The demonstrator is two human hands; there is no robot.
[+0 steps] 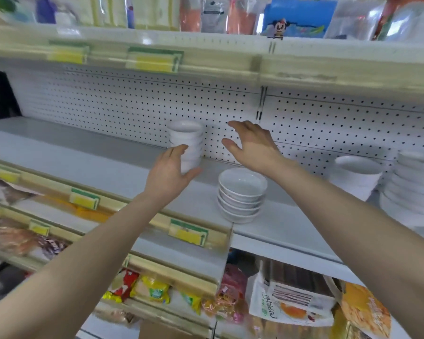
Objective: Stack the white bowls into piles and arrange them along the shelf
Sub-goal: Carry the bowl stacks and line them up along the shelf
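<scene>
Grey shelf (83, 155), pegboard (132, 101) behind. Your left hand (167, 172) grips the tall bowl stack (189, 139); right hand (252, 148) spread wide, empty, beside it above a second stack (241, 194).

tall bowl stack (187, 145) left of low stack (241, 194) (both on shelf (88, 155))

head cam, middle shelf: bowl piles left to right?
tall bowl stack, gripped by the left hand → short bowl stack → larger bowl → stack of larger bowls at the right edge of the frame.
</scene>
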